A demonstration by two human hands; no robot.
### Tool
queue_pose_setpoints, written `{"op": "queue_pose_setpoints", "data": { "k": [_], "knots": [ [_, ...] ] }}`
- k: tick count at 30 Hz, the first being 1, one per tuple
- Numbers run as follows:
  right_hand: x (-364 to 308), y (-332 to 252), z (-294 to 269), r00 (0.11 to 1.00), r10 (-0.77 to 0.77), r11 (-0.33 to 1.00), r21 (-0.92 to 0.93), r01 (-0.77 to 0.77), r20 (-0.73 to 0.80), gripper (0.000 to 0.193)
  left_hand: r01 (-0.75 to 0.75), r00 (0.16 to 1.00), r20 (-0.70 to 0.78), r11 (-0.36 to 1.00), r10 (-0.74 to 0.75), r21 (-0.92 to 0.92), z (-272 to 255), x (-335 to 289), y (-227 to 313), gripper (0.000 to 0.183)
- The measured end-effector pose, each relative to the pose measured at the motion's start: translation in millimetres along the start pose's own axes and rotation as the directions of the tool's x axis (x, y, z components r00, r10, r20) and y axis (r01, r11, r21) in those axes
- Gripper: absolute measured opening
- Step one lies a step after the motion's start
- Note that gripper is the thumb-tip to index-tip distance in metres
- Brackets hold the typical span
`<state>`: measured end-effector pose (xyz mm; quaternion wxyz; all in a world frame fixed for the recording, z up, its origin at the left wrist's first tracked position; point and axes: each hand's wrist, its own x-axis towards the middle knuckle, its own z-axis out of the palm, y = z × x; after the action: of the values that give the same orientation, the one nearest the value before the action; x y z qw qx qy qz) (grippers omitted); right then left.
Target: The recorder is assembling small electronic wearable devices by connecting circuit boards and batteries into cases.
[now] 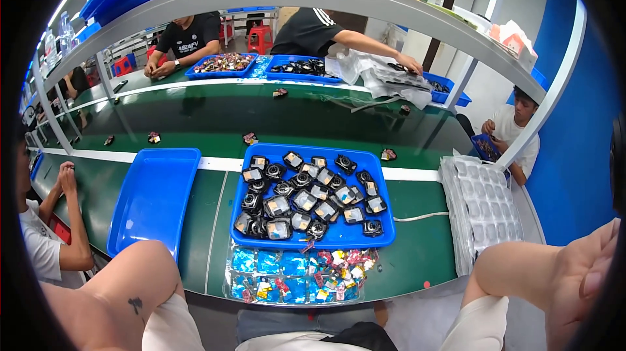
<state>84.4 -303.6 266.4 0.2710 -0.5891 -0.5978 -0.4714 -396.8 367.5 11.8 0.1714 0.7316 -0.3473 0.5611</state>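
A long green-topped desk (pixel 417 253) stretches in front of the wearer's bent arms. On it, straight ahead between the arms, sits a blue plastic tray (pixel 352 237); a second blue tray (pixel 153 201) lies left of it, ahead of the left elbow. A stack of clear moulded trays (pixel 482 214) stands left of and beyond the right hand (pixel 590 273), which is partly cut off at the dark rim; whether it grips anything cannot be told. The left hand is out of view. Between the arms, nearer the wearer, is a clear compartment tray (pixel 268 261). Small black cases (pixel 304 200), some with round dials, crowd the middle blue tray. Tiny pink, yellow and white pieces (pixel 338 256) litter the compartment tray, mostly its right side.
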Motion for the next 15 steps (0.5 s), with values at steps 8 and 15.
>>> {"op": "queue_pose_setpoints", "data": {
  "k": [8,15],
  "knots": [
    [-21.4,-0.1,15.5,0.998,0.053,0.988,0.144,-0.058,0.042,0.058,0.006,0.999,0.044,0.998,-0.004,-0.056,-133.1,-142.4,9.9,0.076],
    [-33.7,-3.4,37.3,0.971,0.186,0.94,0.26,-0.22,0.147,0.045,0.09,0.989,0.13,0.976,-0.065,-0.197,-172.8,-136.9,-14.9,0.063]
  ]
}}
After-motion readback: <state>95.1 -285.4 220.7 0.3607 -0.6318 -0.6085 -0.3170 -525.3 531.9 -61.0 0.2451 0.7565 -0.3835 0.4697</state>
